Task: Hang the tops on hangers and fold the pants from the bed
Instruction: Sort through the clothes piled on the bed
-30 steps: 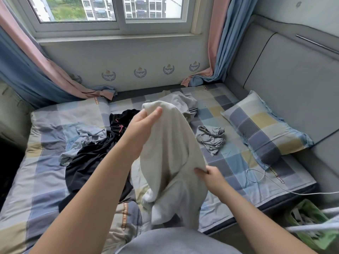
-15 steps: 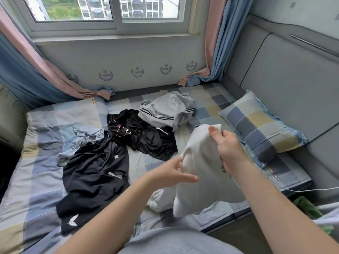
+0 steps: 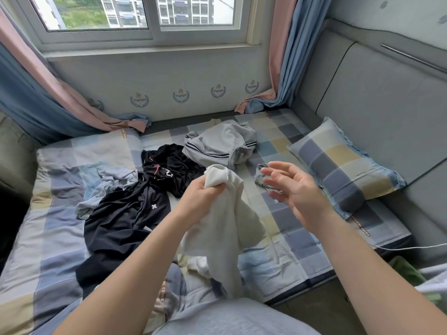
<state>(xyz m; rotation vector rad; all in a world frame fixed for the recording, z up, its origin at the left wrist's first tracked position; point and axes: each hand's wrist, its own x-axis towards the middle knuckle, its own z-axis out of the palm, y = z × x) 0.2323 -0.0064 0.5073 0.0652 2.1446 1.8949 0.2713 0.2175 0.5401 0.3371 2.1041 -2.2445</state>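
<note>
The white garment (image 3: 225,221) is hanging over the near edge of the bed (image 3: 55,228), its lower end trailing onto the sheet, and the left hand (image 3: 200,197) is gripping it in a tight bunch at the top. The right hand (image 3: 295,192) is hovering just to the right, fingers spread and relaxed, holding nothing and not touching the cloth. Bunched like this, the garment is not showing whether it is a top or pants, so the step in hand seems to be sorting that out. The free hand should be finding a collar, hem or waistband and drawing it wide, rather than grabbing mid-fabric. Farther off, black clothes (image 3: 125,213), a grey striped piece (image 3: 220,146) and a pale blue one (image 3: 108,182) are lying in a heap, and a pillow (image 3: 343,163) is sitting at the right.
</note>
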